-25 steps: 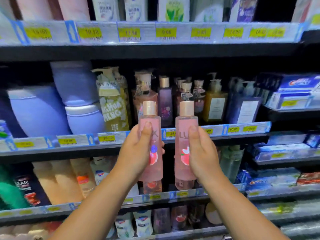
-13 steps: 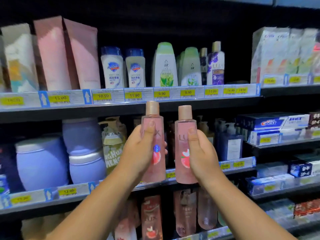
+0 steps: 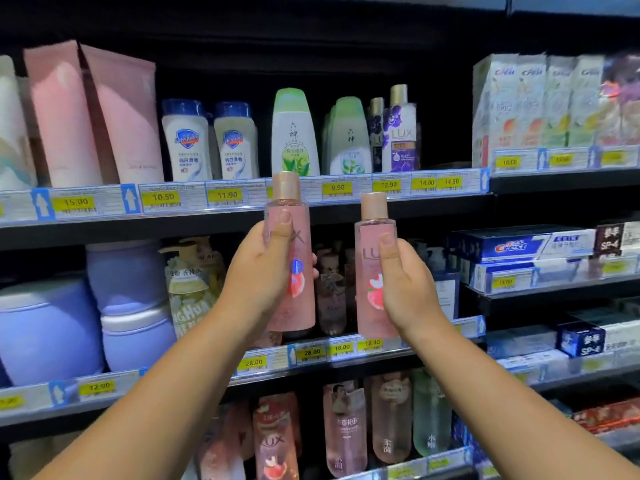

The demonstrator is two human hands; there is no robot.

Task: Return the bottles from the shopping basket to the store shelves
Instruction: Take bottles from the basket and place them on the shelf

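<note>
I hold two upright pink Lux bottles with rose-gold caps in front of the store shelves. My left hand (image 3: 261, 271) grips the left pink bottle (image 3: 300, 306), whose cap reaches the upper shelf's price rail. My right hand (image 3: 405, 289) grips the right pink bottle (image 3: 371, 271), held slightly lower and a little apart from the other. Both thumbs press on the bottles' fronts. The shopping basket is out of view.
The upper shelf (image 3: 242, 216) carries white and green bottles and a purple Lux bottle (image 3: 401, 133), with a dark gap to its right. The middle shelf (image 3: 311, 365) holds pump bottles and lilac tubs (image 3: 52, 327). Toothpaste boxes (image 3: 519, 245) stack at right. Pink refill pouches sit below.
Both bottles have risen from the middle shelf level toward the upper shelf. The view tilted upward, and the two bottles have spread slightly apart.
</note>
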